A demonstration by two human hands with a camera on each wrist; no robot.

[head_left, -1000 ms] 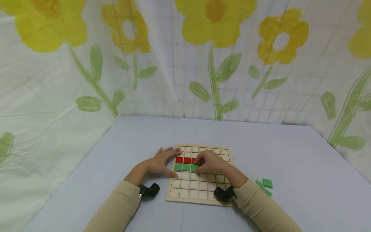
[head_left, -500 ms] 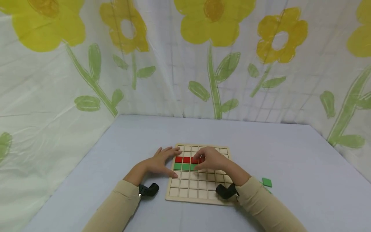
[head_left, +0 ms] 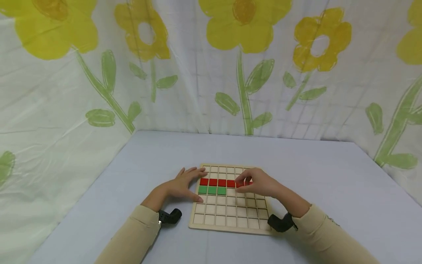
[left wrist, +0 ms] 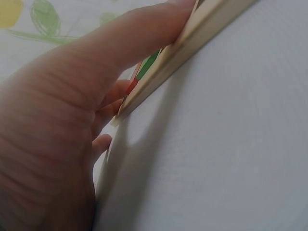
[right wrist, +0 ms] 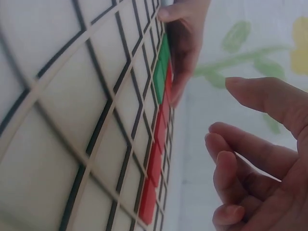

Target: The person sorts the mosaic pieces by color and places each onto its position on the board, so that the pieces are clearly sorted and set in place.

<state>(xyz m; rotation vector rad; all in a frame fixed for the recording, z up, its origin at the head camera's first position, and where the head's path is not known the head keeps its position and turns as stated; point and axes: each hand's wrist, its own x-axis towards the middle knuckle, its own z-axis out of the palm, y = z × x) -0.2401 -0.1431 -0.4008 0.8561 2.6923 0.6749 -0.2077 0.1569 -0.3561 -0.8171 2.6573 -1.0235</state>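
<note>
A wooden grid board [head_left: 221, 220] lies on the table. A row of several red tiles [head_left: 213, 182] runs across it, and three green tiles [head_left: 212, 190] fill the left end of the row just nearer. At the board's left edge rests my left hand [head_left: 182, 185], fingers spread and thumb touching the frame [left wrist: 159, 70]. My right hand [head_left: 260, 183] hovers over the right half of the board, hiding part of the red row. Seen from the right wrist, its thumb [right wrist: 260, 94] and loosely bent fingers stand apart with nothing between them.
A pale cloth covers the table [head_left: 310, 165]. Behind it hangs a white curtain [head_left: 191, 91] printed with yellow flowers. A bit of green [head_left: 332, 220] peeks out along the right sleeve [head_left: 329, 234], which hides the loose green tiles there.
My right hand has drawn back to the right from the third green tile, which lies uncovered in its row. The right sleeve now covers the loose green tiles. My left hand stays put.
</note>
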